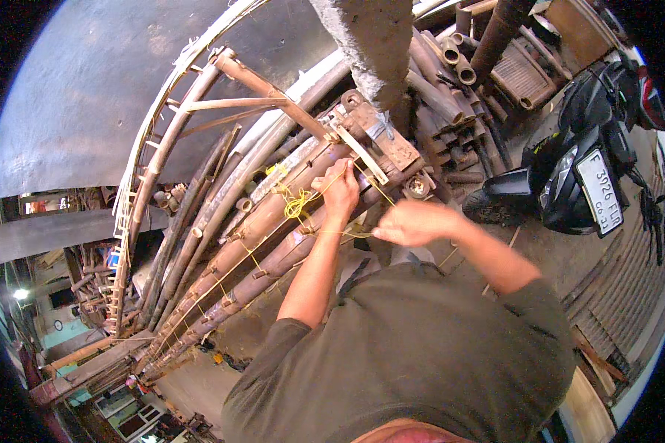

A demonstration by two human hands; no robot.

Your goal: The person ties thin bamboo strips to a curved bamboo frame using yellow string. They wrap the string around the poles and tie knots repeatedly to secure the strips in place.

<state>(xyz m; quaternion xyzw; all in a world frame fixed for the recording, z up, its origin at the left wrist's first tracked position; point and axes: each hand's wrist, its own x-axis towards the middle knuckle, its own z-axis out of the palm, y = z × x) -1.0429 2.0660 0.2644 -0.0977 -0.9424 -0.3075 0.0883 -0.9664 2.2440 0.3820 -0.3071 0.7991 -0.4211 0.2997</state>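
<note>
Two long bamboo poles (255, 225) lie side by side, with short pegs and a thin cord running along them. At their near end, my left hand (338, 188) is closed on a thin yellow cord, close against a flat bamboo strip (362, 155). A loose tangle of yellow cord (299, 204) hangs over the poles just left of that hand. My right hand (414, 224), slightly blurred, is closed in a fist to the right of the poles. Yellow cord stretches between it and the strip, so it grips the cord; its fingertips are partly hidden.
A rough concrete post (373, 48) rises beyond the pole ends. A bamboo frame (255, 77) stands at the left, against the dark wall. Stacked bamboo pieces (440, 96) lie behind the post. A parked motorbike (569, 177) stands at the right.
</note>
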